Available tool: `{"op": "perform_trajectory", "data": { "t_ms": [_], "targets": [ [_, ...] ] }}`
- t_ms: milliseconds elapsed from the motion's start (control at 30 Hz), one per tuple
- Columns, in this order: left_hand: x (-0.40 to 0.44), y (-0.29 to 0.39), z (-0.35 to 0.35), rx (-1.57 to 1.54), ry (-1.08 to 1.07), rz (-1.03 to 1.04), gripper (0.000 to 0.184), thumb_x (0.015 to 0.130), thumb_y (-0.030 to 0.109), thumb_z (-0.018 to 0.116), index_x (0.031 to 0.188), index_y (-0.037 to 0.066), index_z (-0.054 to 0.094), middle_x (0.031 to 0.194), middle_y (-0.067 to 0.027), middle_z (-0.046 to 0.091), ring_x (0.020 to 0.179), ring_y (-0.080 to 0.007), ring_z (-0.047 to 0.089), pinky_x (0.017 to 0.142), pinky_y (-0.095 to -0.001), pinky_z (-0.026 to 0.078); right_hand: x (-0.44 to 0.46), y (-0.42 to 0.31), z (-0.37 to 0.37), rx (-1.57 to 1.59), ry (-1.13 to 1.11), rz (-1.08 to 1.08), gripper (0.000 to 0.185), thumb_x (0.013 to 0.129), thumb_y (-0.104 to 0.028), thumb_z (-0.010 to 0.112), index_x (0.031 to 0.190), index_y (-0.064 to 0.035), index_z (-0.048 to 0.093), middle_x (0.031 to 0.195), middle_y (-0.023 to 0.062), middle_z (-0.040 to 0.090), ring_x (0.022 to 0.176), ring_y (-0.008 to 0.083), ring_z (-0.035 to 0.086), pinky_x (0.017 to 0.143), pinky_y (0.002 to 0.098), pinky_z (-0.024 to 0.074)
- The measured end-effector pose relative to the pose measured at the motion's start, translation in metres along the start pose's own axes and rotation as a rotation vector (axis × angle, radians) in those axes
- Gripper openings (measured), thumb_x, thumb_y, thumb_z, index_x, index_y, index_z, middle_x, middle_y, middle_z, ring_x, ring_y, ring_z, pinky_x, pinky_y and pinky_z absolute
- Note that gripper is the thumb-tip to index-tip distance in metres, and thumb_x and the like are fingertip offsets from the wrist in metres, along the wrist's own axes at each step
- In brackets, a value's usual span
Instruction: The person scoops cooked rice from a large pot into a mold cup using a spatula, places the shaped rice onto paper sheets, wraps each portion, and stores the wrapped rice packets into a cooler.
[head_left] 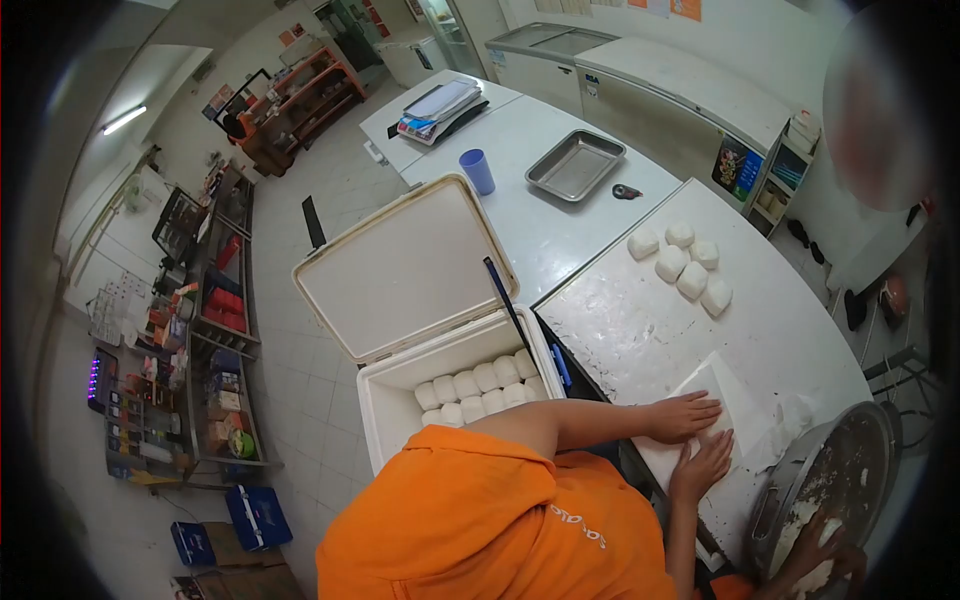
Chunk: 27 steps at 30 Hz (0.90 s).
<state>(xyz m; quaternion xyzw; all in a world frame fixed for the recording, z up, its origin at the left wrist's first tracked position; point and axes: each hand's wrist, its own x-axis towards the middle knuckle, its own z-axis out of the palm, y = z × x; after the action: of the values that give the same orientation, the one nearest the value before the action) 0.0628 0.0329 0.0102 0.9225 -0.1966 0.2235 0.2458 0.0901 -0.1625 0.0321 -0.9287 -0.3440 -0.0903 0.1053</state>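
My left hand (685, 416) lies flat, fingers stretched out, on a white sheet (737, 392) that looks like paper or thin plastic. Just below it, my right hand (702, 466) also rests on the sheet with its fingers extended. Whatever is beneath my palms is hidden. Crumpled clear plastic (787, 430) is beside the sheet. Farther up the worktop sit several white dough-like blocks (691, 280). To my left, an open white cooler box (395, 375) holds rows of similar white blocks (485, 377).
A large metal basin (777, 490) stands at the right, with another person's hand (815, 553) on white material inside. Beyond are a metal tray (575, 165), a blue cup (477, 172), a small dark object (627, 191) and stacked papers (440, 108). The cooler's lid (405, 270) stands raised.
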Motion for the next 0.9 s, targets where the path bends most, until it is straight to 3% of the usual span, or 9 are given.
{"op": "perform_trajectory", "data": {
  "t_ms": [100,167,200,300,433,533,667,767,900],
  "targets": [
    [-0.035,-0.029,0.048,0.092,-0.033,-0.076,0.051,0.086,0.015,0.066,0.131,-0.009,0.061,0.141,-0.0236,0.060,0.141,-0.0370,0.050,0.126,-0.0542,0.031,-0.004,0.028,0.028,0.223,0.067,0.085,0.054,0.102,-0.019,0.058,0.148,0.0072,0.047,0.153,0.0241,0.047,0.139,0.0401,0.046,0.119,0.0510,0.0334],
    [-0.030,-0.032,0.038,0.072,-0.014,-0.053,0.042,0.086,0.011,0.064,0.125,-0.006,0.065,0.125,-0.0232,0.065,0.123,-0.0353,0.061,0.112,-0.0510,0.046,-0.003,0.051,0.047,0.505,-0.009,0.280,0.048,0.102,-0.018,0.056,0.142,0.0090,0.054,0.147,0.0285,0.052,0.135,0.0439,0.049,0.116,0.0505,0.0358],
    [-0.024,-0.036,0.037,0.011,-0.093,-0.095,0.042,0.086,0.011,0.064,0.125,-0.005,0.065,0.121,-0.0233,0.065,0.118,-0.0346,0.063,0.107,-0.0501,0.050,0.000,0.055,0.040,0.416,-0.035,0.345,0.036,0.104,-0.017,0.048,0.122,0.0084,0.065,0.134,0.0282,0.060,0.127,0.0448,0.052,0.110,0.0488,0.0406],
    [0.013,-0.037,0.027,-0.028,-0.279,-0.342,0.036,0.085,0.012,0.065,0.118,-0.003,0.067,0.109,-0.0222,0.065,0.107,-0.0335,0.066,0.089,-0.0472,0.057,0.017,0.070,0.026,0.219,-0.151,0.131,0.029,0.103,-0.017,0.050,0.108,0.0062,0.065,0.118,0.0251,0.064,0.118,0.0427,0.056,0.102,0.0502,0.0434],
    [0.062,-0.027,0.019,0.091,-0.006,-0.434,0.025,0.082,0.012,0.067,0.102,-0.004,0.072,0.102,-0.0205,0.066,0.101,-0.0354,0.067,0.078,-0.0454,0.059,0.057,0.077,0.004,0.316,-0.251,0.331,0.014,0.094,-0.012,0.064,0.096,0.0020,0.064,0.095,0.0199,0.064,0.092,0.0414,0.062,0.085,0.0512,0.0488],
    [0.072,-0.039,0.030,0.227,-0.191,-0.335,0.016,0.081,0.011,0.068,0.087,-0.003,0.073,0.100,-0.0211,0.067,0.095,-0.0371,0.069,0.079,-0.0449,0.060,0.071,0.091,0.000,0.094,-0.255,0.209,0.019,0.087,-0.013,0.077,0.092,0.0010,0.066,0.092,0.0190,0.067,0.084,0.0428,0.066,0.073,0.0522,0.0516],
    [0.034,-0.030,0.069,-0.033,0.011,-0.517,0.012,0.081,0.008,0.066,0.078,-0.002,0.072,0.102,-0.0255,0.067,0.092,-0.0411,0.069,0.081,-0.0470,0.058,0.037,0.094,0.053,0.212,-0.053,0.164,0.018,0.089,-0.014,0.074,0.087,0.0027,0.067,0.092,0.0190,0.068,0.084,0.0430,0.066,0.074,0.0515,0.0509],
    [0.037,-0.005,0.056,-0.189,0.086,-0.740,0.014,0.081,0.007,0.065,0.083,-0.005,0.072,0.095,-0.0291,0.066,0.088,-0.0448,0.068,0.081,-0.0499,0.056,0.029,0.088,0.075,0.535,0.151,0.308,0.021,0.095,-0.017,0.073,0.084,0.0001,0.070,0.090,0.0151,0.068,0.079,0.0323,0.068,0.072,0.0445,0.0525],
    [0.048,0.013,0.054,-0.376,0.170,-0.812,0.014,0.085,0.012,0.065,0.087,-0.002,0.068,0.093,-0.0261,0.064,0.097,-0.0452,0.063,0.087,-0.0512,0.051,0.051,0.069,0.032,1.219,-0.168,0.724,0.024,0.102,-0.022,0.071,0.097,0.0014,0.069,0.100,0.0101,0.070,0.085,0.0189,0.067,0.074,0.0338,0.0540]
  ]
}}
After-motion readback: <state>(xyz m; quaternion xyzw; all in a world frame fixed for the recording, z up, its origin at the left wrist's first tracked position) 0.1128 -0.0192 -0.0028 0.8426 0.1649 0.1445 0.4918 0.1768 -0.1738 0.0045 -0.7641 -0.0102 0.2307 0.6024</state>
